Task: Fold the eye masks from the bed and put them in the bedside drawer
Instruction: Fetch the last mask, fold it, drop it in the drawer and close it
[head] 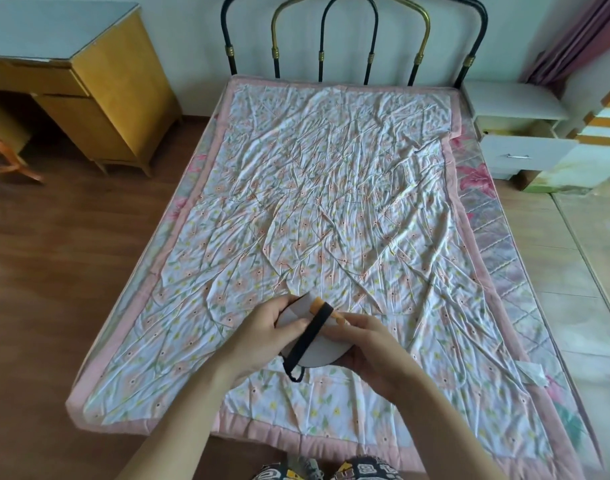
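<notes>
Folding step in hand. Eye mask [315, 336], white with black strap [310, 336], held above near end of bed [331, 188]. Left hand [262, 337] and right hand [373, 351] both closed on it, fingers curled at its edges. Bedside drawer [525, 155] stands open, far right; judged next: finish fold, carry there

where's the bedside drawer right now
Head view, upper right: the bedside drawer stands pulled open on the white nightstand, right of the bed, beside the headboard.

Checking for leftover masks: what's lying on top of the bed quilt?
Nothing lies loose on the quilt. One eye mask is held above it by both hands; the patch beneath them is hidden.
</notes>
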